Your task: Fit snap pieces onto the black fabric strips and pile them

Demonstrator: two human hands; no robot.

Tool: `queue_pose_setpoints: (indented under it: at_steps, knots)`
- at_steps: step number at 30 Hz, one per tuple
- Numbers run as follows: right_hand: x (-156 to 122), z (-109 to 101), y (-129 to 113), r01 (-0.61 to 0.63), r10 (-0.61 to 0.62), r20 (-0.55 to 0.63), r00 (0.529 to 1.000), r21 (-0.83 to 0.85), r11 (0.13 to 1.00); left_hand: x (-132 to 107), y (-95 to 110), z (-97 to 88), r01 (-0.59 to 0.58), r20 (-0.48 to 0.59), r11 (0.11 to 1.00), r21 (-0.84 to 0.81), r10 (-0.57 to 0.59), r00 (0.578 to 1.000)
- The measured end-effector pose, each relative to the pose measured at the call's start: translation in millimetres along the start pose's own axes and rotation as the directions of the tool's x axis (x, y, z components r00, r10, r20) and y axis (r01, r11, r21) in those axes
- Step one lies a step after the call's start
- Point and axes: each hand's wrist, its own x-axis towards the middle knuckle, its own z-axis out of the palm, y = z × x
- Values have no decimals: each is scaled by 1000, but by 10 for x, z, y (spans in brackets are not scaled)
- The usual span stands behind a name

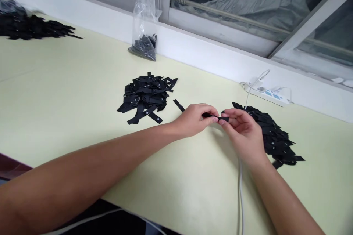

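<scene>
Both of my hands meet above the table, with a short black fabric strip (pixel 224 119) pinched between them. My left hand (pixel 197 118) grips its left part between thumb and fingers. On the strip's right end, the thumb and fingertips of my right hand (pixel 245 132) are closed. Left of my hands lies a loose pile of black fabric strips (pixel 146 93), some with small white marks. One single strip (pixel 178 105) lies just beyond my left hand. A second pile of black strips (pixel 275 136) spreads behind and right of my right hand, which partly hides it.
Against the white ledge stands a clear plastic bag (pixel 143 44) with black pieces inside. A larger black heap (pixel 30 25) lies far left. At the back right sits a white power strip (pixel 266 93). A white cable (pixel 241 194) runs across the table under my right hand.
</scene>
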Motion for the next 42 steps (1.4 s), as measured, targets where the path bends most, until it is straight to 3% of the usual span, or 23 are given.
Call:
queue_pose_setpoints:
  at_steps: [7, 11, 14, 17, 19, 29, 42]
  knots:
    - [-3, 22, -4, 0, 0, -27, 1000, -8, 1000, 1, -20, 10, -53, -8, 994, 100, 54, 999]
    - [1, 3, 55, 2, -4, -41, 999, -31, 1000, 20, -44, 6, -35, -95, 993, 110, 45, 994]
    - [-3, -50, 119, 41, -42, -1, 999, -243, 969, 47, -67, -16, -14, -203, 996, 88, 31, 979]
    - [-17, -93, 151, 162, -90, 160, 983, -532, 831, 66, -88, -35, -1, -281, 998, 60, 18, 960]
    - [-29, -97, 153, 260, -121, 261, 958, -606, 752, 71, -100, -36, 2, -299, 999, 43, 11, 954]
    - [17, -26, 238, 445, -238, 380, 894, -689, 573, 58, -127, -3, -11, -246, 999, 34, 19, 969]
    - [-8, -52, 72, 341, -72, 367, 927, -747, 571, 50, -86, -10, -18, -202, 999, 37, 26, 979]
